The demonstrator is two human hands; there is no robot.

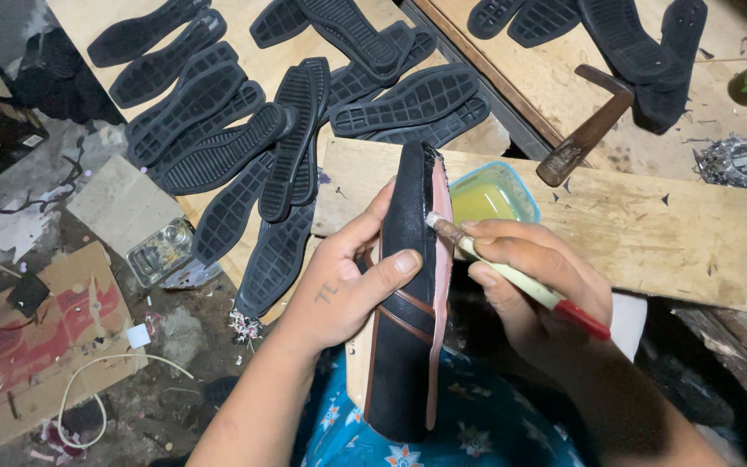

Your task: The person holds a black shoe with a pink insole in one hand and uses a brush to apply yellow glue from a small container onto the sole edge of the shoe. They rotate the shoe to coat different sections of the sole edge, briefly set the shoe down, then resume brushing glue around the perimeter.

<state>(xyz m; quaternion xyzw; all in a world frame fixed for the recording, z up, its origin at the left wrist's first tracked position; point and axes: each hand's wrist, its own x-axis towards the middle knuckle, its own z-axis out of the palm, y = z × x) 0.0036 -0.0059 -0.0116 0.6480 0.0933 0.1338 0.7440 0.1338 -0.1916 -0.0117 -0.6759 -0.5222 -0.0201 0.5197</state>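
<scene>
My left hand [347, 277] grips a black shoe upper [404, 346] mounted on a form, held on edge with its pink underside facing right. My right hand [533, 281] holds a brush [512, 277] with a cream and red handle. The brush's bristles touch the pink edge of the shoe near its toe. A blue-rimmed tub of yellowish glue [488, 195] sits just beyond the brush on a wooden board [650, 233].
Several black rubber soles [287, 130] lie spread on a board to the left and behind. A hammer [585, 130] rests beyond the tub, with a pile of small nails [732, 160] at the right. Cardboard scraps [36, 329] and a white cord [97, 389] lie on the floor at left.
</scene>
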